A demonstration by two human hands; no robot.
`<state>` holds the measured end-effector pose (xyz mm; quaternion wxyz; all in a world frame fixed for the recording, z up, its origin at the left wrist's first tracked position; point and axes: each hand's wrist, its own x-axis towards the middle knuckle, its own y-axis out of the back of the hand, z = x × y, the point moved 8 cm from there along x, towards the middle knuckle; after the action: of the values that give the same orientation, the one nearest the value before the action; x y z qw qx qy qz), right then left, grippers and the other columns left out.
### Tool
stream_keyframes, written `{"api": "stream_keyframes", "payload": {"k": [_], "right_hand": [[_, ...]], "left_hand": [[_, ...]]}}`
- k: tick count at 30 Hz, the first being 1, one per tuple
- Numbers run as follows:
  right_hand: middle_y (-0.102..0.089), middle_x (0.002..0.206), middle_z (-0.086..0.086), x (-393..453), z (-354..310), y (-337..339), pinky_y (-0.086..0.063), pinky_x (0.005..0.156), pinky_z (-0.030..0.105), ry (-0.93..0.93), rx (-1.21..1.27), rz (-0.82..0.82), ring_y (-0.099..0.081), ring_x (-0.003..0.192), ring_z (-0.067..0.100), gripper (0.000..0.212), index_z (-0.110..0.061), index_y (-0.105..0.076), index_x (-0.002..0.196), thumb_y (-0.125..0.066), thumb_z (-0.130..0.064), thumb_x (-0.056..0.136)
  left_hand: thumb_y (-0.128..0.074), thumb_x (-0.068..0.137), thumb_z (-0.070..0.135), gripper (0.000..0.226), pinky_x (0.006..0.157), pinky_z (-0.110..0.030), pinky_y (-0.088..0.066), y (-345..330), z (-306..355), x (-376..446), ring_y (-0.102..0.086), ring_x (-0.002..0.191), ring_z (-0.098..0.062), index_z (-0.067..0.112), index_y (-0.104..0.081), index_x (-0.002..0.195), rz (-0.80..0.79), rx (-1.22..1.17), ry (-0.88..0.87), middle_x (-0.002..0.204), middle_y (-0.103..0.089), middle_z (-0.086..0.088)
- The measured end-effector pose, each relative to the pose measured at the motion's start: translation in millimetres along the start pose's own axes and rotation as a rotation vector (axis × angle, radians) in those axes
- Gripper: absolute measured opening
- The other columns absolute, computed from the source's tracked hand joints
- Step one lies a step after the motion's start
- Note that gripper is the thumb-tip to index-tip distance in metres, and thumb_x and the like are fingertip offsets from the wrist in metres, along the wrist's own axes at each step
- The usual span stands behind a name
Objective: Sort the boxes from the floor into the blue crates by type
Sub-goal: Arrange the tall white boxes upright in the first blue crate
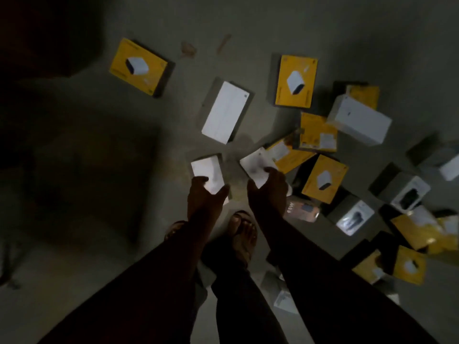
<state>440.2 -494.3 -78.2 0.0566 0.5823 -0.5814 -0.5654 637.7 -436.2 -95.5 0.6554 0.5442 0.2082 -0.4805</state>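
Note:
My left hand grips the near end of a small white box, thumb on one side and fingers on the other. Beside it, my right hand holds a second small white box the same way. Both boxes are low over the grey floor; whether they touch it is unclear. A larger white box lies just beyond them. Yellow boxes lie on the floor at the far left and far centre. No blue crate is in view.
A heap of several yellow and white boxes spreads over the floor to my right. My sandalled feet stand directly below my hands. A dark shadow covers the floor to the left.

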Motion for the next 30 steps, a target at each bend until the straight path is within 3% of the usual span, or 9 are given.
{"api": "stream_keyframes", "payload": {"k": [3, 6, 12, 17, 19, 21, 23, 26, 30], "right_hand": [[-0.052, 0.138, 0.007, 22.8, 18.0, -19.5, -0.048, 0.1, 0.049, 0.123, -0.232, 0.109, -0.048, 0.13, 0.031, 0.071, -0.015, -0.05, 0.135, -0.08, -0.043, 0.077], [-0.05, 0.14, 0.008, 36.0, 39.2, -34.1, -0.046, 0.102, 0.05, 0.129, -0.328, 0.114, -0.049, 0.129, 0.033, 0.08, -0.016, -0.045, 0.141, -0.079, -0.045, 0.076], [-0.05, 0.136, 0.012, 44.3, 67.8, -37.6, -0.047, 0.095, 0.049, 0.076, -0.334, 0.099, -0.053, 0.119, 0.038, 0.074, -0.013, -0.048, 0.134, -0.077, -0.051, 0.078], [-0.047, 0.136, 0.014, 42.4, 61.1, -47.7, -0.048, 0.095, 0.051, 0.027, -0.361, 0.05, -0.05, 0.12, 0.039, 0.096, -0.012, -0.04, 0.139, -0.078, -0.066, 0.07], [-0.049, 0.132, 0.014, 37.4, 61.5, -59.6, -0.047, 0.094, 0.048, -0.008, -0.306, 0.028, -0.052, 0.119, 0.039, 0.091, -0.011, -0.045, 0.134, -0.081, -0.062, 0.068], [-0.053, 0.13, 0.012, 29.4, 65.5, -73.7, -0.047, 0.093, 0.046, -0.051, -0.241, -0.032, -0.054, 0.119, 0.038, 0.079, -0.014, -0.045, 0.131, -0.081, -0.051, 0.071], [-0.059, 0.13, 0.01, 17.2, 71.8, -81.2, -0.049, 0.095, 0.044, -0.123, -0.136, -0.125, -0.057, 0.121, 0.037, 0.071, -0.016, -0.042, 0.133, -0.077, -0.045, 0.079], [-0.061, 0.128, 0.005, -12.2, 72.5, -59.6, -0.05, 0.092, 0.039, -0.219, 0.14, -0.185, -0.06, 0.117, 0.031, 0.074, -0.019, -0.04, 0.14, -0.076, -0.048, 0.082], [-0.068, 0.118, -0.01, -62.5, 62.6, 16.7, -0.058, 0.092, 0.044, -0.275, 0.512, -0.172, -0.067, 0.108, 0.016, 0.08, -0.03, -0.056, 0.132, -0.084, -0.063, 0.064]], "left_hand": [[-0.09, 0.063, 0.051, 0.122, 0.111, -0.051, -0.041, -29.6, -18.6, 44.6, -0.039, 0.14, -0.037, 0.014, -0.019, 0.155, 0.053, -0.043, 0.133, 0.155, -0.032, -0.016], [-0.09, 0.066, 0.047, 0.131, 0.112, -0.052, -0.038, -53.5, -42.4, 66.1, -0.04, 0.137, -0.041, 0.016, -0.002, 0.157, 0.039, -0.025, 0.305, 0.153, -0.033, -0.021], [-0.092, 0.051, 0.059, 0.121, 0.1, -0.051, -0.05, -56.9, -66.2, 82.4, -0.054, 0.123, -0.038, 0.011, -0.028, 0.142, 0.04, 0.083, 0.269, 0.138, -0.047, -0.015], [-0.091, 0.044, 0.066, 0.121, 0.099, -0.048, -0.051, -40.5, -65.2, 86.4, -0.055, 0.123, -0.036, 0.005, -0.041, 0.135, 0.056, 0.19, 0.254, 0.135, -0.052, -0.015], [-0.094, 0.042, 0.06, 0.113, 0.099, -0.046, -0.052, -36.1, -66.0, 87.9, -0.056, 0.12, -0.035, 0.005, -0.045, 0.127, 0.068, 0.142, 0.207, 0.131, -0.055, -0.014], [-0.096, 0.052, 0.046, 0.092, 0.095, -0.042, -0.053, -32.8, -65.8, 87.3, -0.061, 0.113, -0.033, 0.007, -0.044, 0.116, 0.075, 0.046, 0.133, 0.122, -0.061, -0.013], [-0.095, 0.056, 0.045, 0.081, 0.089, -0.044, -0.057, -27.2, -62.7, 80.3, -0.065, 0.103, -0.031, 0.01, -0.046, 0.112, 0.055, -0.01, 0.059, 0.112, -0.065, -0.008], [-0.095, 0.05, 0.054, 0.081, 0.08, -0.045, -0.061, -11.6, -45.1, 47.3, -0.07, 0.095, -0.018, 0.021, -0.057, 0.113, -0.057, -0.171, -0.021, 0.106, -0.071, 0.004], [-0.087, 0.076, 0.027, 0.048, 0.075, -0.026, -0.06, 17.0, 2.9, -41.7, -0.071, 0.093, -0.012, 0.025, -0.062, 0.116, -0.244, -0.292, -0.1, 0.107, -0.073, 0.005]]}}
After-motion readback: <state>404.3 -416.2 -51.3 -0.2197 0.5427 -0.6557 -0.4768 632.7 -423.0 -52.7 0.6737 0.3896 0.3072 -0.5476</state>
